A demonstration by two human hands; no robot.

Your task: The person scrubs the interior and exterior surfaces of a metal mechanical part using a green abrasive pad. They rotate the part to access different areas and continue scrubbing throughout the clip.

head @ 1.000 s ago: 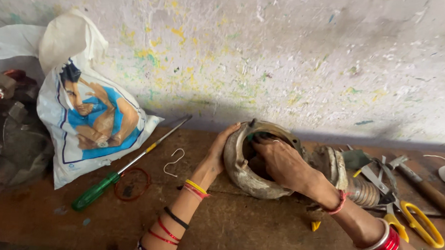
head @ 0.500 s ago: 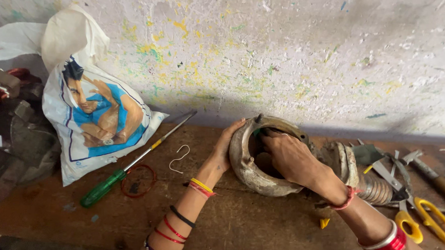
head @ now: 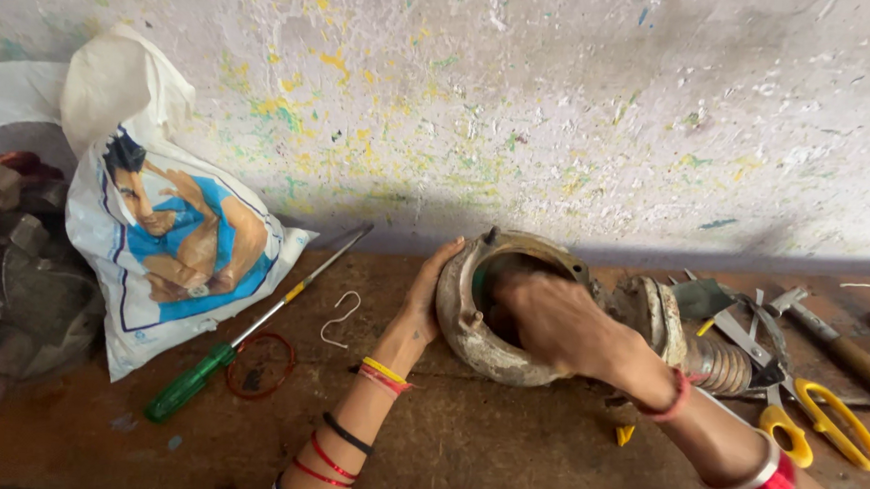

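A round, dirty grey metal housing (head: 470, 336) stands on its side on the brown wooden bench (head: 504, 453), its open face toward me. My left hand (head: 426, 295) is pressed flat against the housing's left rim, holding it steady. My right hand (head: 549, 323) reaches into the opening, its fingertips hidden inside, so I cannot tell what they touch. Both wrists carry coloured bangles and threads.
A green-handled screwdriver (head: 245, 334) lies diagonally to the left, next to a red wire ring (head: 259, 366) and a white wire hook (head: 339, 319). A printed white plastic bag (head: 161, 242) leans on the paint-spattered wall. Yellow-handled scissors (head: 819, 418), a ribbed metal part (head: 718, 364) and other tools lie on the right.
The view has shifted slightly, so everything sits a little further right and lower. My right hand stays inside the housing and my left hand stays on its rim.
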